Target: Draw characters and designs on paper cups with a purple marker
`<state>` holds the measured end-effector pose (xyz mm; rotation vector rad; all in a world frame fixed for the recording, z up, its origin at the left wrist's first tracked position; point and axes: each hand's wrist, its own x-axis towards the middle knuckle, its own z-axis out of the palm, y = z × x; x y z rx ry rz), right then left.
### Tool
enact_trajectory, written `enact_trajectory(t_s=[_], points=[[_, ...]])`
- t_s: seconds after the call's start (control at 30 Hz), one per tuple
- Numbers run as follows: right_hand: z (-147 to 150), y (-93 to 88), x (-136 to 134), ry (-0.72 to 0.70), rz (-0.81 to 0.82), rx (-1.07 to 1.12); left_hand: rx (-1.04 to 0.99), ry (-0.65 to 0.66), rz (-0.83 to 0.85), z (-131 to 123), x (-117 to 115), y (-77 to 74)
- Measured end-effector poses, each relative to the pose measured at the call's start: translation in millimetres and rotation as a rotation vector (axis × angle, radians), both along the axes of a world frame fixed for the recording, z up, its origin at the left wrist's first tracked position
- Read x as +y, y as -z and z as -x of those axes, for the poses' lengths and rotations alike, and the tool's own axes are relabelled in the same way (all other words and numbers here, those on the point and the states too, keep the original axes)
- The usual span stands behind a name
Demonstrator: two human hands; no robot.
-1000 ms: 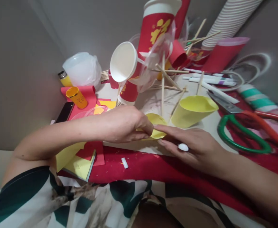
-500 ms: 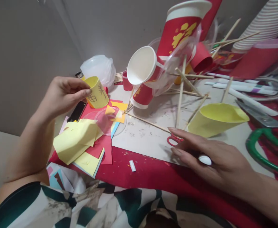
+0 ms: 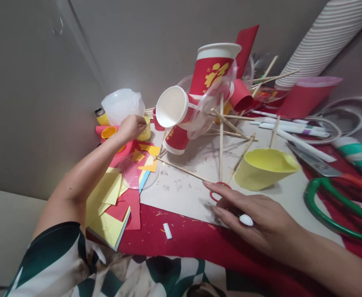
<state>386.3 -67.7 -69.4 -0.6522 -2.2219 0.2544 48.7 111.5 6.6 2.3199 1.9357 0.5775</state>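
Observation:
My left hand [image 3: 133,127] reaches out at the left and pinches the rim of a small yellow paper cylinder [image 3: 145,129] with dark writing on it. The cylinder stands by the back of the table, partly behind the fingers. My right hand [image 3: 261,216] rests near the front edge, curled, thumb and forefinger apart at the tips. A white rounded end of something pen-like [image 3: 245,220] pokes out of it; the remainder is hidden in the palm. Beyond the fingertips lies a red ring-shaped handle [image 3: 212,195]. A bigger yellow paper cup [image 3: 258,175] stands behind this hand.
Red paper cups [image 3: 212,76] and clear plastic lids sit on a frame of wooden sticks [image 3: 221,144]. Coloured paper scraps [image 3: 106,194] cover the left side. Green-handled scissors [image 3: 312,202] lie at the right. A tall cup stack [image 3: 320,45] leans behind.
My left hand has carried the yellow cylinder forward and lowered it from the air to the back of the table. My right hand stays in place. The camera view has shifted.

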Motion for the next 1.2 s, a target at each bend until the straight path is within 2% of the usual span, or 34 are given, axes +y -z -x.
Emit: enact_trajectory(t_s=[0.07, 0.13, 0.33, 0.43, 0.53, 0.6, 0.77, 1.2], points=[[0.0, -0.1, 0.1, -0.012, 0.004, 0.009, -0.013, 0.001, -0.010, 3.4, -3.2, -0.2], [-0.7, 0.2, -0.1, -0.025, 0.005, 0.014, -0.036, -0.007, -0.040, 8.5, -14.0, -7.1], [-1.8, 0.1, -0.5, -0.033, 0.023, 0.006, -0.058, -0.088, -0.144, 40.9, -58.7, -46.9], [-0.1, 1.9, -0.1, -0.039, 0.018, -0.007, 0.025, -0.202, -0.023, 61.1, -70.0, -58.1], [0.6, 4.4, 0.0, -0.048, 0.000, 0.000, 0.069, -0.274, 0.171, 74.0, -72.1, -56.5], [0.6, 5.2, -0.1, -0.048, -0.009, 0.004, 0.073, -0.277, 0.233, 78.0, -70.5, -51.1], [0.8, 4.5, 1.0, -0.043, -0.001, -0.002, 0.090, -0.269, 0.225, 83.7, -63.4, -41.3], [0.5, 3.0, 2.6, -0.049, 0.014, -0.016, 0.063, -0.215, 0.265, 97.5, -61.3, -41.7]])
